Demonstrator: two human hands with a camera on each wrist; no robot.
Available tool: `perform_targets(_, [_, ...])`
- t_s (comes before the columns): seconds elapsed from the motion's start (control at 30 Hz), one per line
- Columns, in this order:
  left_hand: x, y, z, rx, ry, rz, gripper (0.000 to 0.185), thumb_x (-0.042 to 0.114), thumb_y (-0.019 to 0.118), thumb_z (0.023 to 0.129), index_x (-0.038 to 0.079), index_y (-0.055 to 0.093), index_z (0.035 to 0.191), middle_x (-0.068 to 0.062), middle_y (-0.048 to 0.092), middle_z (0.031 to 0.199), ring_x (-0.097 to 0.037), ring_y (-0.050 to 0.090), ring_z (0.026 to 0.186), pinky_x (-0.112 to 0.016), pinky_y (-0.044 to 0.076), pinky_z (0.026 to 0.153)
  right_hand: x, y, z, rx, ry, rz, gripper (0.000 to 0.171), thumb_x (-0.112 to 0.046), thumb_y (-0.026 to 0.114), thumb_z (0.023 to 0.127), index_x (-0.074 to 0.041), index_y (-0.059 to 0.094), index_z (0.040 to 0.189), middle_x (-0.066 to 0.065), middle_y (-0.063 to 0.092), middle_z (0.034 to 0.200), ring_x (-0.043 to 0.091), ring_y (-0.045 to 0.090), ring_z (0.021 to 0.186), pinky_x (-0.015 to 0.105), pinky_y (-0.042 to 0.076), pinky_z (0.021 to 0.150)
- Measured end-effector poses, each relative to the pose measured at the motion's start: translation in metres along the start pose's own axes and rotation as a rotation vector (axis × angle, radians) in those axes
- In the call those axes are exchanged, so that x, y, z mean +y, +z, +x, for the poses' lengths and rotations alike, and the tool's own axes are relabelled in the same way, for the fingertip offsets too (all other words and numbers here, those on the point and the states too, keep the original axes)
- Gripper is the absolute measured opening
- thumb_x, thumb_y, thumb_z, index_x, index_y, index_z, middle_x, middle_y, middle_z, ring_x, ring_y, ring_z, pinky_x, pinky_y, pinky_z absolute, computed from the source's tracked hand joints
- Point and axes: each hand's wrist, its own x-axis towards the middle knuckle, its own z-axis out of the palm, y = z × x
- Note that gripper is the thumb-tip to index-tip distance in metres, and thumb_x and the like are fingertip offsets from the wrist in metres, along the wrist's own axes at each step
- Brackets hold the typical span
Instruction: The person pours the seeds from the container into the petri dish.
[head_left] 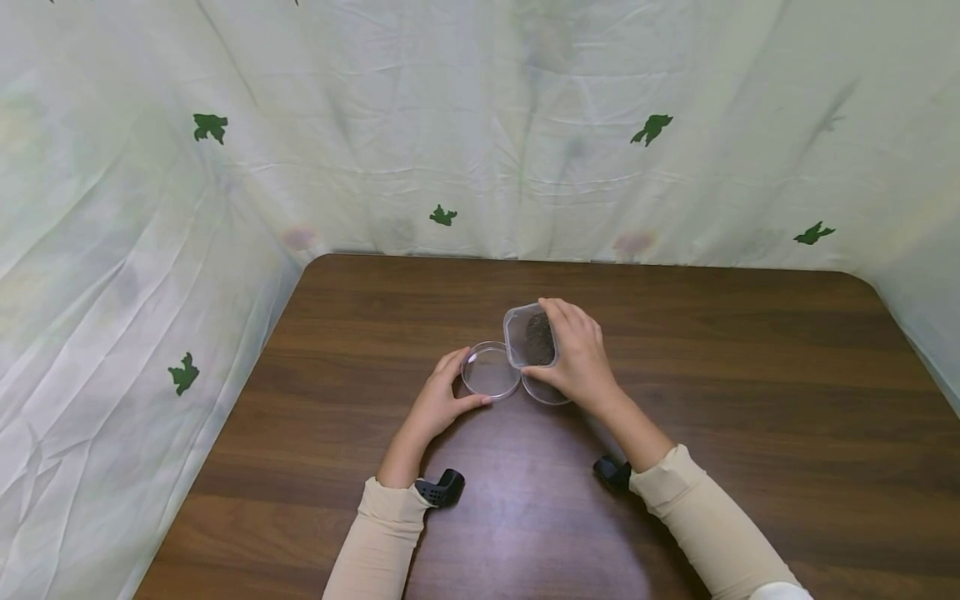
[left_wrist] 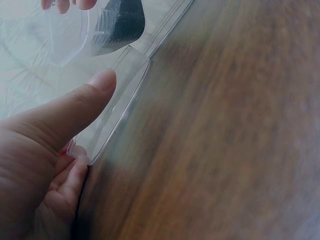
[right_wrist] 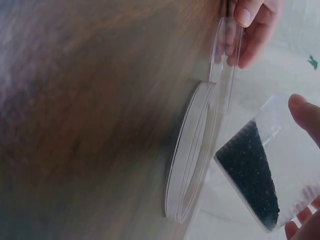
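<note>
On the table my left hand [head_left: 438,402] holds a clear round petri dish [head_left: 491,375], its thumb on the near side of the rim and its fingers round the far left. A second petri dish [right_wrist: 187,155] lies to the right, beside the first, partly hidden under my right hand in the head view. My right hand [head_left: 579,354] grips a clear plastic tub [head_left: 516,337] by its sides, thumb nearest me. Dark, grainy soil [right_wrist: 250,172] lies slanted inside the tub. Raised above the dishes, the tub tilts leftward toward the held dish, which contains no soil.
The brown wooden table [head_left: 337,317] has rounded far corners. A pale curtain [head_left: 480,125] with green leaf-like patches hangs behind it and along both sides. Black wrist devices sit at the left cuff [head_left: 390,504] and right cuff [head_left: 667,479].
</note>
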Motion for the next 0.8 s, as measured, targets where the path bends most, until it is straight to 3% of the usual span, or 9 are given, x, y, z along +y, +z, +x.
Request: perform_targets(0.8, [-0.0011, 0.0008, -0.0003, -0.004, -0.012, 0.002, 0.083, 0.038, 0.07, 0.06, 0.007, 0.033, 0.126, -0.007, 0.035, 0.122, -0.016, 0.034, 0.11, -0.035, 0.028, 0.09, -0.0072, 0.0063, -0.0003, -0.014, -0.104, -0.113, 0.097, -0.035, 0.078, 0.045, -0.012, 0.031, 0.127, 0.007, 0.034, 0.123, 0.025, 0.026, 0.113, 0.043, 0.021, 0.089])
